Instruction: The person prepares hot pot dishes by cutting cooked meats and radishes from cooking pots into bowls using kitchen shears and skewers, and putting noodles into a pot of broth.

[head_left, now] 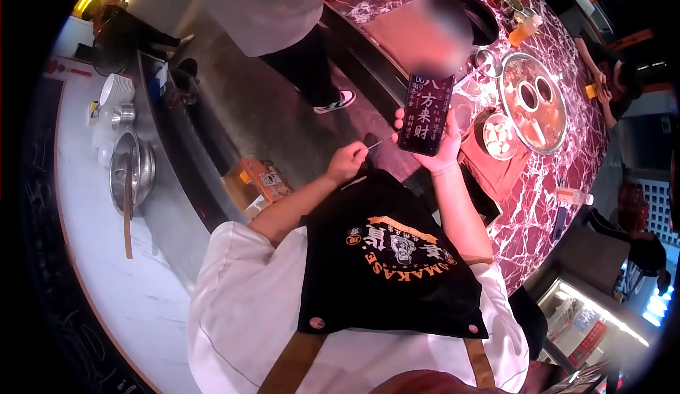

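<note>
My right hand [445, 154] is wrapped round a black phone [427, 114], its screen showing large white characters. To the left, my left hand [347, 161] is closed in a pinch on a thin stick [379, 144], whose far end points toward the phone. Both hands are in front of a black apron [397, 252] with orange and white print, worn over a white shirt. Just right of the phone, a bowl of pale pieces [498, 137] stands by a brown cloth [496, 171].
A large round pan [556, 114] of food stands on the red marbled table [528, 213]. A person in grey [269, 18] stands at the top; others are at the right and upper left. Metal bowls [142, 171] and stacked dishes [117, 91] occupy the left counter. An orange box [262, 181] lies below.
</note>
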Demonstrator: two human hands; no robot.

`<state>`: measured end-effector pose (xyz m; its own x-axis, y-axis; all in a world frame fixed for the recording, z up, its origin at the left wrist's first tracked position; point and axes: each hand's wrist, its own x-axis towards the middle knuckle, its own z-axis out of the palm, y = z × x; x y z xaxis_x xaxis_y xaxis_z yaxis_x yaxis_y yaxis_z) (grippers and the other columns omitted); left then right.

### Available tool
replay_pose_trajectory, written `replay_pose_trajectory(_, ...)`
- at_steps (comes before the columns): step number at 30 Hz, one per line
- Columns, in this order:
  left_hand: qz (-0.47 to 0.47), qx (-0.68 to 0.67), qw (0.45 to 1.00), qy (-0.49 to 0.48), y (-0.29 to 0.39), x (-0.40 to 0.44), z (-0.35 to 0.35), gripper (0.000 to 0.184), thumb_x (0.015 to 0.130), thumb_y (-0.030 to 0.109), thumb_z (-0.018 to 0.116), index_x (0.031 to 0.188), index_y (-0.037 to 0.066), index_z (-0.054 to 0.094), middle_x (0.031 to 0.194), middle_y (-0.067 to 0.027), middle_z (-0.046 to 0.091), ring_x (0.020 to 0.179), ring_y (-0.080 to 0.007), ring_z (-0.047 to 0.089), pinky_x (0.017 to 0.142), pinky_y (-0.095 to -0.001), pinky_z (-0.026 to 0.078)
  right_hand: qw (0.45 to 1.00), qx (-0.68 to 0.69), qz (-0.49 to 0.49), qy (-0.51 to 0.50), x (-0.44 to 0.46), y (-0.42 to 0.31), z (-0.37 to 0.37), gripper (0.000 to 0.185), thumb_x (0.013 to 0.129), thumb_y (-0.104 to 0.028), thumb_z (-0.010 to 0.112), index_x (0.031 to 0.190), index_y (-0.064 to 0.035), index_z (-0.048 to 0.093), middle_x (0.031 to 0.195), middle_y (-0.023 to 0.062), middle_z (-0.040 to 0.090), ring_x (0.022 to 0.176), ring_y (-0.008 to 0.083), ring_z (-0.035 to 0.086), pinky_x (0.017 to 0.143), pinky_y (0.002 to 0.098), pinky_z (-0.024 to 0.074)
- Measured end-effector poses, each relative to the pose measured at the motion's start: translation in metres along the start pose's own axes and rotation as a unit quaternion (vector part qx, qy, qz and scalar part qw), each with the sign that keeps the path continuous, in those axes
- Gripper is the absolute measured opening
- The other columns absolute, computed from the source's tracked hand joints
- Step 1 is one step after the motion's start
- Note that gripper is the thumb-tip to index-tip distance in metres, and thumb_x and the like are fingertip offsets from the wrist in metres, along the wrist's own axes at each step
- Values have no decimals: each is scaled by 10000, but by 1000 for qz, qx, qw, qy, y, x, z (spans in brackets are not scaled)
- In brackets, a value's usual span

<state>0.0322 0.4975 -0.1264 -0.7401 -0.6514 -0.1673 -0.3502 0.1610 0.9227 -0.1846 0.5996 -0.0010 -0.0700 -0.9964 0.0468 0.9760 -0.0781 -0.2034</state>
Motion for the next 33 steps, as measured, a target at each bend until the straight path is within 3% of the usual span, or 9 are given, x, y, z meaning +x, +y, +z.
replay_pose_trajectory(6,-14,-18,999,-25,8,2,-1,157,978,190,598,953,39,638,764,-55,647,718,-147,608,687,-299,488,1000,-5,-6,14,-7,-1,-1,815,952,-647,466,1469,-21,396,1371,267,529,1201,401,573,1030,606,432)
replay_pose_trajectory(13,37,12,999,-34,2,10,0,163,976,192,600,964,35,645,762,-80,653,702,-167,621,670,-309,495,1000,-3,-28,-15,-11,-5,-8,823,945,-630,493,1457,8,397,1364,276,536,1203,399,583,1028,606,452)
replay_pose_trajectory(17,36,0,997,-75,-3,21,5,170,978,192,597,964,30,648,754,-67,641,694,-143,610,659,-300,494,997,-73,-28,23,-38,-6,-9,731,970,-542,519,1409,34,421,1262,263,600,1100,355,648,973,480,532)
replay_pose_trajectory(22,1,8,994,-108,-16,32,10,175,987,195,591,940,35,644,752,-17,632,689,-94,579,644,-266,477,960,-270,63,44,-136,-34,4,695,975,-430,594,1446,37,386,1250,219,615,1076,236,644,907,338,517)
replay_pose_trajectory(26,-31,-22,988,-149,-17,56,24,164,993,194,590,947,46,643,719,7,608,638,-70,542,591,-243,441,916,-328,186,141,-214,-56,30,659,997,-422,586,1469,-1,402,1184,59,640,995,106,606,814,239,501)
replay_pose_trajectory(29,-53,-21,982,-181,11,89,46,163,997,195,592,954,46,643,724,12,605,622,-49,521,571,-230,419,892,-300,274,198,-243,-53,36,670,998,-478,563,1497,-75,368,1206,19,601,906,106,617,737,243,517)
replay_pose_trajectory(31,-43,-13,977,-206,31,118,62,174,998,201,596,973,36,645,756,-7,619,664,-79,548,613,-248,445,865,-275,332,257,-242,-48,40,613,998,-517,540,1450,-120,420,1174,11,580,862,129,636,685,265,529)
replay_pose_trajectory(33,64,29,979,-191,51,149,86,198,1000,214,605,1002,20,645,792,-34,635,736,-112,579,682,-278,473,821,-271,406,294,-230,-39,19,565,994,-583,495,1347,-142,508,1112,33,594,726,155,644,577,287,528)
